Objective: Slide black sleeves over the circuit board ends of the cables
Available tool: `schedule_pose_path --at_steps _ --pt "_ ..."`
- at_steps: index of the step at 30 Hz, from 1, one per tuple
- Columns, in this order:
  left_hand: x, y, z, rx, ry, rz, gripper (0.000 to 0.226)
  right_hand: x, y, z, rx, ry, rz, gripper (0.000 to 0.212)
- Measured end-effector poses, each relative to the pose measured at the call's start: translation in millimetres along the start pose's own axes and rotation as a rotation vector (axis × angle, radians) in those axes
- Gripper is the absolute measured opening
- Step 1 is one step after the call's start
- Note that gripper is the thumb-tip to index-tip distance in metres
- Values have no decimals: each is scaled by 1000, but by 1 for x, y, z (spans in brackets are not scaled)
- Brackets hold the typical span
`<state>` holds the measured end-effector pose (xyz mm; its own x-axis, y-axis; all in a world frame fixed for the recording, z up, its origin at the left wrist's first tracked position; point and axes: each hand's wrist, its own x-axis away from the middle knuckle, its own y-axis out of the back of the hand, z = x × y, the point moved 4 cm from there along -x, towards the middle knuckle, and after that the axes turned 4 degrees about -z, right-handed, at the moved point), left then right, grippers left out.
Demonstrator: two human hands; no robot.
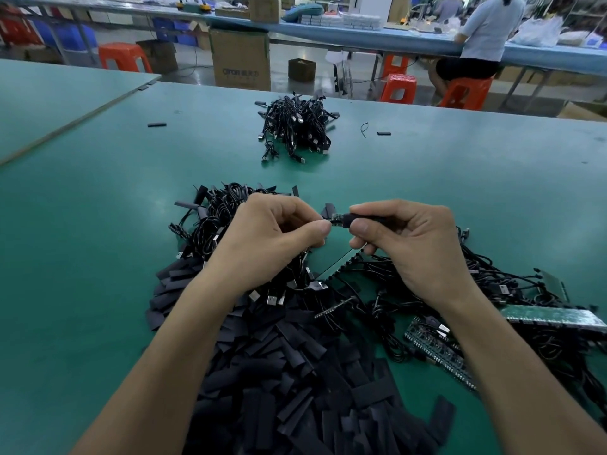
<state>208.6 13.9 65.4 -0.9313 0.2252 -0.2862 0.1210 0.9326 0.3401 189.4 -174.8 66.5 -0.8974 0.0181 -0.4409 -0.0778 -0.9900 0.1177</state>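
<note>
At six o'clock, nearest the person, a heap of flat black sleeves covers the green desk. At four o'clock lie green board strips among tangled black cables. Above the heap both hands meet at the centre of the view. The left hand has its fingers curled, its grip pinching the bare tip of a small circuit board between thumb and forefinger. The right hand, at three o'clock of the left, clasps a black sleeve between thumb and fingers. The sleeve covers the board's right part and the left part still shows. Behind the left hand, at ten o'clock, is another tangle of cables. Farther off at twelve o'clock sits a separate bundle of cables, with single stray sleeves well apart at its nine and three o'clock. Beyond the desk stand a cardboard box and orange stools, and at one o'clock a seated person.
</note>
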Motion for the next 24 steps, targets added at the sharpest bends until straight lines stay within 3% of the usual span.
schedule_pose_path --at_steps 11,24 --pt "2 0 -4 -28 -29 11 13 2 -1 1 -7 -34 31 8" --pt "2 -6 -1 -48 -29 53 13 2 -6 1 27 -34 67 18"
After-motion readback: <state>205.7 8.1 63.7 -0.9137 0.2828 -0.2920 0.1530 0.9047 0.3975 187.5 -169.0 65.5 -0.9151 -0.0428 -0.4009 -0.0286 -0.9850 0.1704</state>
